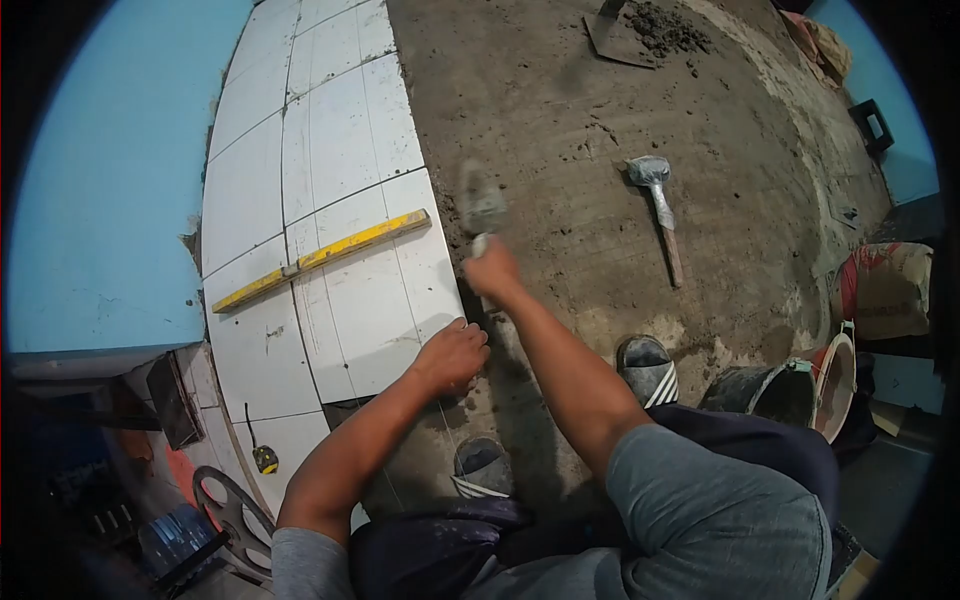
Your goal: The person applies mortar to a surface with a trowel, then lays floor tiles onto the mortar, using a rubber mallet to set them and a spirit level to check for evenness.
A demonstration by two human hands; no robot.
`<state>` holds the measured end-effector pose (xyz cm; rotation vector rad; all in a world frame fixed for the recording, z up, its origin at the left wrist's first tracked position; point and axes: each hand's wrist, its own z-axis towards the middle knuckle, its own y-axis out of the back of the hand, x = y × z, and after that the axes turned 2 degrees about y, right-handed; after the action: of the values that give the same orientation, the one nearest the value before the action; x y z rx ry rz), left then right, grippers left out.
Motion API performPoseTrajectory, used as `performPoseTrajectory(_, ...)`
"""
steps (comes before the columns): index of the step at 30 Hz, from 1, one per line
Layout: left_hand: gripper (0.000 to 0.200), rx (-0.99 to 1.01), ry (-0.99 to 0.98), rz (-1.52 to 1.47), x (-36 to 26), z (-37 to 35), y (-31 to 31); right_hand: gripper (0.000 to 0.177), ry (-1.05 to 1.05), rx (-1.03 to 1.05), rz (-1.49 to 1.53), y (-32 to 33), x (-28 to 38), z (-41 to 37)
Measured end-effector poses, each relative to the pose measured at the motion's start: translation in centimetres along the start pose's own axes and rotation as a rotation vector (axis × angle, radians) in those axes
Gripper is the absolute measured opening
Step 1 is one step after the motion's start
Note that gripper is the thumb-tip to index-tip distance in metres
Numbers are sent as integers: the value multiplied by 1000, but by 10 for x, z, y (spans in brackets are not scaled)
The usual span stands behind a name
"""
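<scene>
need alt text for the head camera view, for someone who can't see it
Seen from above, a squatting person's right hand holds a blurred trowel over bare mortar floor, while the left hand rests at the edge of white tiles. A yellow level lies on the tiles; a hammer lies on the mortar.

Grey mortar floor (600, 130): white square tiles (330, 130) bearing yellow spirit level (320, 258), left of the right hand (492, 272) fingers; wooden-handled mallet (660, 215) right.
</scene>
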<state>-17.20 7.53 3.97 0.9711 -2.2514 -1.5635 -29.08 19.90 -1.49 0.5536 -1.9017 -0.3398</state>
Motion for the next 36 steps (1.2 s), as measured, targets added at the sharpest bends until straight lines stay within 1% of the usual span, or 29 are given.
performPoseTrajectory(2,39,0,8,8,4,4,5,48,124,191,-171,-22,2,10)
performPoseTrajectory(5,39,-24,17,-6,3,0,2,49,35,331,-72,9,11,22)
performPoseTrajectory(6,39,-48,18,-17,4,0,2,47,4,157,-2,7,11,17)
performPoseTrajectory(9,38,-73,22,-20,2,-2,-3,46,21,93,9,-3,10,19)
performPoseTrajectory(12,38,-56,29,-29,2,0,-1,45,78,344,76,-8,9,25)
performPoseTrajectory(15,39,-55,39,-26,6,-2,0,44,-96,213,154,18,9,27)
performPoseTrajectory(16,39,-57,39,-31,4,-3,-4,46,24,-15,120,13,-2,33)
performPoseTrajectory(18,40,-61,48,-41,1,-4,-10,48,-34,186,59,1,-8,37)
performPoseTrajectory(19,40,-71,54,-38,4,-2,-9,48,-54,280,28,2,5,35)
performPoseTrajectory(20,40,-81,52,-37,5,0,-8,50,40,248,112,-1,14,19)
performPoseTrajectory(23,40,-89,42,-40,4,-4,-5,52,-20,318,145,18,10,29)
performPoseTrajectory(24,40,-91,41,-43,5,-4,-4,49,76,187,-2,28,6,28)
performPoseTrajectory(26,40,-98,41,-52,4,-5,-7,44,2,63,-28,62,8,24)
performPoseTrajectory(28,40,-114,53,-58,3,-6,-8,41,-80,-86,125,73,-15,48)
performPoseTrajectory(30,40,-124,50,-51,3,-6,-9,42,-73,-75,11,55,-30,68)
performPoseTrajectory(31,40,-127,40,-45,3,-5,-8,43,-75,-77,-43,56,-17,62)
performPoseTrajectory(32,41,-115,41,-42,3,-5,-7,45,-61,47,-129,50,-4,49)
performPoseTrajectory(33,41,-105,43,-36,3,-4,-6,48,-29,196,-191,29,-5,48)
performPoseTrajectory(34,41,-92,44,-32,3,-4,-5,51,61,272,-258,10,7,32)
performPoseTrajectory(35,42,-71,49,-29,3,-3,-5,53,67,274,-266,-8,18,17)
performPoseTrajectory(36,42,-51,57,-26,2,-2,-5,49,74,246,-259,-11,25,5)
